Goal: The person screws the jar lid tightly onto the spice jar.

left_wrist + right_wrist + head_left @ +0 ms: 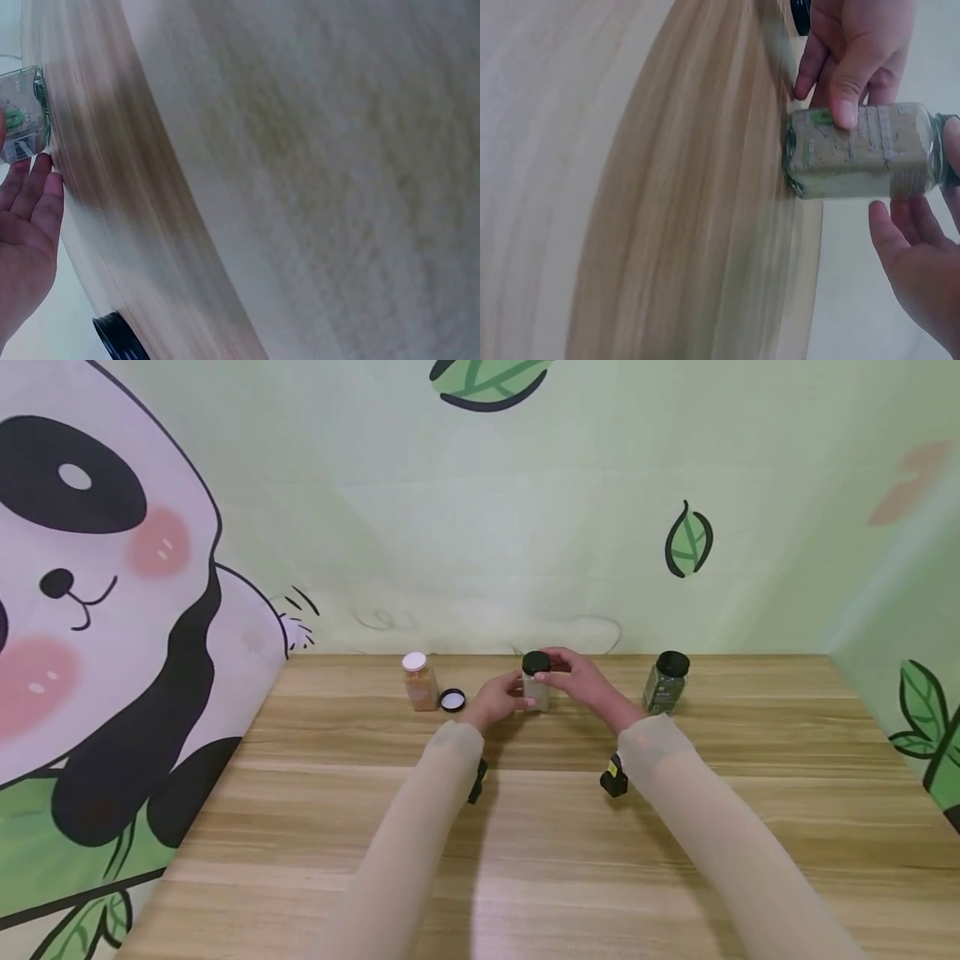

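Note:
A clear glass jar (536,692) with a black lid (536,662) stands upright on the wooden table, between both hands. My left hand (495,698) holds it low on the body; in the right wrist view its thumb presses on the label of the jar (855,154). Higher up, my right hand (583,683) has its thumb at the lid and its fingers around the far side. The left wrist view catches only the jar's base end (24,112) beside the left fingers (46,202). What is inside the jar is hard to make out.
Left of the hands stands a jar with orange contents and a white top (420,685). Beside it a loose black lid (452,700) lies with its white inside up. A dark-labelled jar with a black lid (665,685) stands to the right. Behind the table (540,852) rises a printed backdrop.

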Available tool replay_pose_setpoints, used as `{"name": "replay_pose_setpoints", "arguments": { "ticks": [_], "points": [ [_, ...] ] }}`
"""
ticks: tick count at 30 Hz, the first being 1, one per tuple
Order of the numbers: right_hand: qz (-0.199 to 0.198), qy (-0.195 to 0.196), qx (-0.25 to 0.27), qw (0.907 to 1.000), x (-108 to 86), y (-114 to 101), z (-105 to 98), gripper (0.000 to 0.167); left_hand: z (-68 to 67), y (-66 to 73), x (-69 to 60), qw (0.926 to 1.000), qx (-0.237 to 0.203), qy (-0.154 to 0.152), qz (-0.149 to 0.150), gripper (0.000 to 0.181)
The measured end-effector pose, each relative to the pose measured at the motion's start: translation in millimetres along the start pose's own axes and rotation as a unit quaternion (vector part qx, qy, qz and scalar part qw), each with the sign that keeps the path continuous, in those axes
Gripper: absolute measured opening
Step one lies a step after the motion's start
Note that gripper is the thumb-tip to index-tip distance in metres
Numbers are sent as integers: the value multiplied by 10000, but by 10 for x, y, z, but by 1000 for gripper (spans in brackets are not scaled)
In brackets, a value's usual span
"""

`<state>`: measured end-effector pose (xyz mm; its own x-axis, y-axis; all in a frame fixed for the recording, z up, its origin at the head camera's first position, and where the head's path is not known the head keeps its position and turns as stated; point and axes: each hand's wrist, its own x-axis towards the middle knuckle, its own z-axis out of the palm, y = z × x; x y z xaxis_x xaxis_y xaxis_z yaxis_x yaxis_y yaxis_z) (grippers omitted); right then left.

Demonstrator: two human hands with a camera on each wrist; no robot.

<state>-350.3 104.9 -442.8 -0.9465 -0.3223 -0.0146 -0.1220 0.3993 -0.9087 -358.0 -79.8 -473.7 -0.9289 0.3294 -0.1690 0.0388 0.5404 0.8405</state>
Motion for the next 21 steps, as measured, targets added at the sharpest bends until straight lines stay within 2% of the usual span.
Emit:
{"name": "replay_pose_setpoints", "arguments": {
  "ticks": [3,5,9,13,16,21],
  "points": [
    [119,209,74,9997,3,-18,26,55,6,-4,4,10000,2,9,-15,65],
    [173,202,80,9996,10,-23,34,60,10,-4,5,10000,25,1,-53,66],
    [181,-147,86,9997,14,-18,24,69,7,2,-4,9999,36,7,-93,68],
    [79,-353,143,9992,13,-20,25,62,1,9,-16,10000,10,40,-52,67],
    [69,-182,139,9997,18,-16,38,57,1,13,-17,10000,10,32,-40,66],
    [180,-93,248,9995,25,-14,41,62,-1,23,-20,9999,28,-66,-133,67]
  ]
}}
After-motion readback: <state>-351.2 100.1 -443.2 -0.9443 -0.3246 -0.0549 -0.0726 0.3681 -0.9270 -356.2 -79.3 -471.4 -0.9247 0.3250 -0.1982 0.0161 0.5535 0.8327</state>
